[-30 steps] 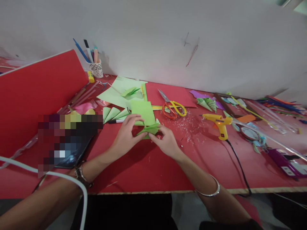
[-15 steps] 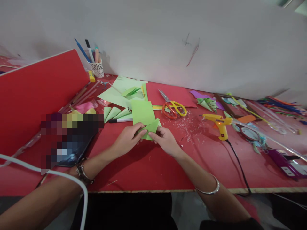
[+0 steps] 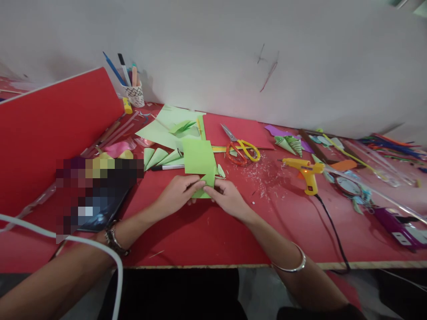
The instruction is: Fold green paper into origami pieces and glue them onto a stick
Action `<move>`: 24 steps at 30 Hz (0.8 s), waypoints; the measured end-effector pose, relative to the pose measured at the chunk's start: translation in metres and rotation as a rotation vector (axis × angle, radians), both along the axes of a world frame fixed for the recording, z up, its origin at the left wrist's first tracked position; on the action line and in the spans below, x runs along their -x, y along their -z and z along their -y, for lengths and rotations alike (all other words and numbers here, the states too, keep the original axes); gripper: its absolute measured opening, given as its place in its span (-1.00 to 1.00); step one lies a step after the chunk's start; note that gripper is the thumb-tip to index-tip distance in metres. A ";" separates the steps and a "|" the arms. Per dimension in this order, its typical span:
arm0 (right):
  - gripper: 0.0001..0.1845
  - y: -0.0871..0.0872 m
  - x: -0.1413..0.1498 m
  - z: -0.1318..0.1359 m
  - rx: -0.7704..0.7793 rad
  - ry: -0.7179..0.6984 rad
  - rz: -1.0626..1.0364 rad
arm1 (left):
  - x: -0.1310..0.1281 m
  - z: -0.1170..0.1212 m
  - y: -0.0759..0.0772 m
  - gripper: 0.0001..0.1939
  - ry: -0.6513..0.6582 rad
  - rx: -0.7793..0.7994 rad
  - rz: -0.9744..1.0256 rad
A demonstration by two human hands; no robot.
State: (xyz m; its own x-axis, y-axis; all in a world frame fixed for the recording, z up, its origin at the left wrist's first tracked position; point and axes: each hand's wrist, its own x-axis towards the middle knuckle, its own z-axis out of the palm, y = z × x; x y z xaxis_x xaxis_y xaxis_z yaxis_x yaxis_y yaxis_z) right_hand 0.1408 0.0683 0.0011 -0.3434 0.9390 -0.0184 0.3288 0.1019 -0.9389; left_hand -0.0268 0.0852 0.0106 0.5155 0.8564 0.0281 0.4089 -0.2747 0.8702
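Observation:
A small folded piece of green paper [image 3: 208, 181] is pinched between my two hands, just above the red table. My left hand [image 3: 180, 190] grips its left side, thumb on top. From the right, my right hand [image 3: 230, 198] presses it with the thumb, its other fingers mostly behind the paper. Directly beyond lies a flat green paper sheet [image 3: 199, 156]. Several rolled pale green paper cones [image 3: 158, 158] and a marker with a black cap [image 3: 167, 167] rest to its left. Scissors with red and yellow handles [image 3: 240, 149] lie to the right.
A yellow glue gun [image 3: 305, 171] with a black cord lies right, near paper scraps. A pen cup [image 3: 134, 94] stands by the wall. At left are a red board [image 3: 60, 133] and a dark, partly blurred object [image 3: 106, 209]. A white cable [image 3: 96, 243] crosses my left forearm.
The folded paper has turned between my fingers: its pointed corner, aimed up and right before, no longer sticks out. Both hands have shifted slightly, the right one a little lower.

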 end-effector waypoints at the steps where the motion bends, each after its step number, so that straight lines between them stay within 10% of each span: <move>1: -0.61 -0.001 0.000 0.000 0.037 -0.018 -0.016 | -0.001 0.001 -0.001 -0.64 -0.013 0.000 0.010; 24: -0.61 -0.001 -0.002 -0.001 0.064 -0.076 -0.098 | -0.002 0.007 -0.004 -0.63 -0.054 0.108 0.037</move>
State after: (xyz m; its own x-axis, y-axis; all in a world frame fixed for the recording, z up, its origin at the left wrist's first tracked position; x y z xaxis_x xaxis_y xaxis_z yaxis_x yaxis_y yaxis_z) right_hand 0.1430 0.0688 0.0019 -0.4168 0.9081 -0.0402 0.2285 0.0619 -0.9716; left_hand -0.0250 0.0786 0.0144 0.4690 0.8819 -0.0481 0.3876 -0.1566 0.9084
